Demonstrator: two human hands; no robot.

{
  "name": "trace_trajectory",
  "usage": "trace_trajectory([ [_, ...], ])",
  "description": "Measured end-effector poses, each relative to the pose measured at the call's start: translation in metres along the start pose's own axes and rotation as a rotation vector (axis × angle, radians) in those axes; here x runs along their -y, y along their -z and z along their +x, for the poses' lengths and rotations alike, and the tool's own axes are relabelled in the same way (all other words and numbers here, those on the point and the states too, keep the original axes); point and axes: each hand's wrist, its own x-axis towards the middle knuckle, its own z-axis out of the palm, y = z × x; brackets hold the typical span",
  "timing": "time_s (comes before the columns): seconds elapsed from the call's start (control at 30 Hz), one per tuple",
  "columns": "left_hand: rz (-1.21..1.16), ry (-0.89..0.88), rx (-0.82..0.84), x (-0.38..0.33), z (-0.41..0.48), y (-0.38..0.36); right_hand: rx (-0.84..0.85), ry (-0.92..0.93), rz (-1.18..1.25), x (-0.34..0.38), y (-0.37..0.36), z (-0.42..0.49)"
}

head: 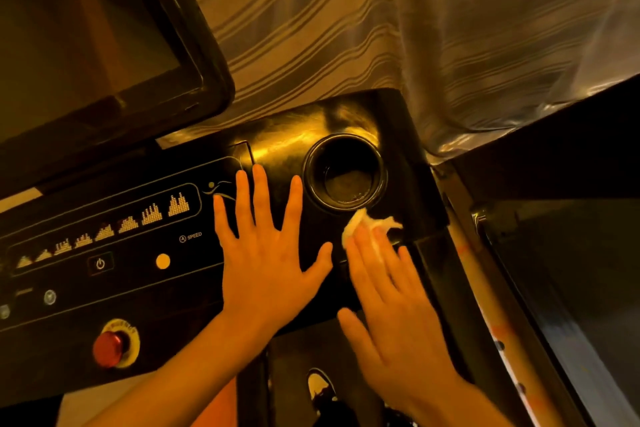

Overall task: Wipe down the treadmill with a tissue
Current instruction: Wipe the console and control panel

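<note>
The black treadmill console (138,291) fills the lower left, with a round cup holder (344,172) at its right end. My left hand (266,260) lies flat on the console, fingers spread, just left of the cup holder. My right hand (388,291) presses a crumpled white tissue (367,224) onto the console right below the cup holder; the tissue pokes out past my fingertips. My right hand looks slightly blurred.
A dark screen (90,45) stands at upper left. A red emergency button (109,348), a power button (100,263) and a yellow dot (162,261) sit on the panel. Striped curtains (346,28) hang behind. A shoe (320,386) shows below.
</note>
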Motion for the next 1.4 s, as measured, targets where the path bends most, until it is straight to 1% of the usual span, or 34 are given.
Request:
trace_trajectory([
  [0.1, -0.024, -0.020, -0.019, 0.004, -0.001, 0.001, 0.039, 0.062, -0.076, -0.003, 0.000, 0.003],
  [0.2, -0.052, -0.062, -0.022, 0.015, -0.002, 0.003, 0.063, 0.043, -0.097, -0.004, 0.001, 0.008],
  [0.27, -0.120, -0.094, -0.039, 0.027, -0.005, 0.005, 0.066, 0.032, -0.110, 0.003, -0.003, 0.006],
  [0.33, -0.189, -0.074, -0.075, 0.039, -0.009, 0.006, 0.072, 0.074, -0.166, 0.010, -0.008, 0.009],
  [0.47, -0.185, 0.028, -0.133, 0.054, -0.023, 0.005, 0.060, 0.134, -0.257, 0.030, -0.016, 0.035],
  [0.57, -0.184, 0.060, -0.131, 0.062, -0.030, 0.002, 0.019, 0.099, -0.319, 0.052, -0.018, 0.075],
  [0.67, -0.185, 0.087, -0.120, 0.066, -0.031, -0.001, -0.033, -0.008, -0.315, 0.066, -0.011, 0.145],
  [0.73, -0.185, 0.083, -0.108, 0.068, -0.030, -0.004, -0.045, -0.040, -0.333, 0.066, -0.005, 0.174],
  [0.8, -0.183, 0.077, -0.097, 0.070, -0.031, -0.006, -0.024, -0.001, -0.337, 0.064, -0.008, 0.158],
  [0.9, -0.167, 0.097, -0.091, 0.068, -0.031, -0.008, 0.028, 0.054, -0.324, 0.067, -0.023, 0.084],
  [0.97, -0.162, 0.100, -0.093, 0.067, -0.032, -0.009, 0.045, 0.059, -0.314, 0.064, -0.027, 0.069],
  [1.1, -0.148, 0.096, -0.100, 0.067, -0.032, -0.010, -0.021, -0.029, -0.335, 0.069, -0.013, 0.150],
  [1.17, -0.157, 0.097, -0.110, 0.066, -0.032, -0.010, -0.019, -0.011, -0.347, 0.075, -0.012, 0.175],
  [1.2, -0.161, 0.096, -0.106, 0.066, -0.033, -0.010, -0.003, 0.028, -0.349, 0.077, -0.015, 0.169],
  [1.3, -0.167, 0.092, -0.093, 0.069, -0.033, -0.011, 0.041, 0.140, -0.339, 0.073, -0.025, 0.110],
  [1.4, -0.150, 0.088, -0.080, 0.069, -0.034, -0.011, 0.096, 0.168, -0.315, 0.059, -0.030, 0.048],
])
